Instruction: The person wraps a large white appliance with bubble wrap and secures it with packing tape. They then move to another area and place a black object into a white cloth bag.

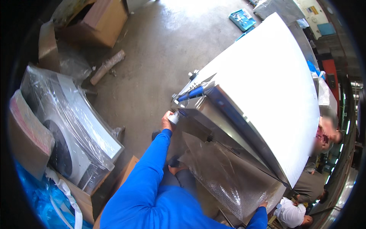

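A large white box-shaped appliance [267, 84] stands tilted in front of me, with a dark metal frame and blue strips along its near edge. My left hand [166, 121], at the end of an outstretched blue sleeve, is closed around a white rounded fitting [174, 117] at the appliance's left corner. Below the frame hangs a sheet of bubble wrap [228, 179]. Low on the right, my right hand [263, 205] touches the edge of that wrap. Its fingers are too small and partly hidden to tell their grip.
On the left sits a plastic-wrapped white machine [72, 126] with a round dark opening. Cardboard boxes [101, 21] and a cardboard tube [108, 67] lie farther off. A blue tray [242, 20] rests on the floor at the back. Several people, one in a white shirt [291, 213], are at right.
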Motion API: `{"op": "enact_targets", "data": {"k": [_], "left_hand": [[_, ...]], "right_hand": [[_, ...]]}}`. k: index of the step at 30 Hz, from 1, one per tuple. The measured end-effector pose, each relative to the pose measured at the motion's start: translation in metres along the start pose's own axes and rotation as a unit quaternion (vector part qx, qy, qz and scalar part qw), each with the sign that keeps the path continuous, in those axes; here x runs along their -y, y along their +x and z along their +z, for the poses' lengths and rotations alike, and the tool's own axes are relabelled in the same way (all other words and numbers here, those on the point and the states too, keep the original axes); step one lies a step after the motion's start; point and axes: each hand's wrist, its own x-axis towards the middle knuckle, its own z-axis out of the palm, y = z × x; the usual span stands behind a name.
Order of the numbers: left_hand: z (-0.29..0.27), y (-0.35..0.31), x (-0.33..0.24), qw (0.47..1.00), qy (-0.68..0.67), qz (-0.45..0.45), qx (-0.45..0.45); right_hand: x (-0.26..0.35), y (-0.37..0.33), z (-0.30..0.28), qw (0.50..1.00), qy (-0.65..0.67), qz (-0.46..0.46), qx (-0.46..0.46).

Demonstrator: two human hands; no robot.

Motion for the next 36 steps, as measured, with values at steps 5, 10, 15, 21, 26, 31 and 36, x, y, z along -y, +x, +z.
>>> {"op": "enact_targets", "data": {"k": [5, 10, 15, 21, 26, 31, 36], "left_hand": [[0.064, 0.043, 0.081, 0.85, -0.428, -0.295, 0.084], [0.062, -0.029, -0.06, 0.78, -0.451, -0.405, 0.151], [0.031, -0.056, -0.086, 0.792, -0.405, -0.388, 0.243], [0.002, -0.318, -0.176, 0.79, -0.094, -0.084, 0.6], [0.092, -0.438, -0.128, 0.709, 0.327, 0.022, 0.624], [0.139, -0.4, 0.03, 0.782, 0.245, 0.094, 0.565], [0.06, -0.394, 0.002, 0.821, 0.199, 0.146, 0.514]], "right_hand": [[0.027, 0.0, -0.01, 0.999, 0.042, -0.009, -0.027], [0.0, -0.017, 0.004, 0.999, 0.038, -0.002, 0.014], [-0.015, -0.02, -0.015, 0.995, 0.003, -0.086, 0.058], [0.025, -0.034, -0.059, 0.979, 0.058, -0.179, 0.078], [0.054, -0.075, -0.076, 0.958, 0.135, -0.217, 0.127], [0.019, -0.161, -0.058, 0.933, 0.144, -0.305, 0.125], [-0.042, -0.178, -0.014, 0.944, 0.195, -0.261, 0.053]]}}
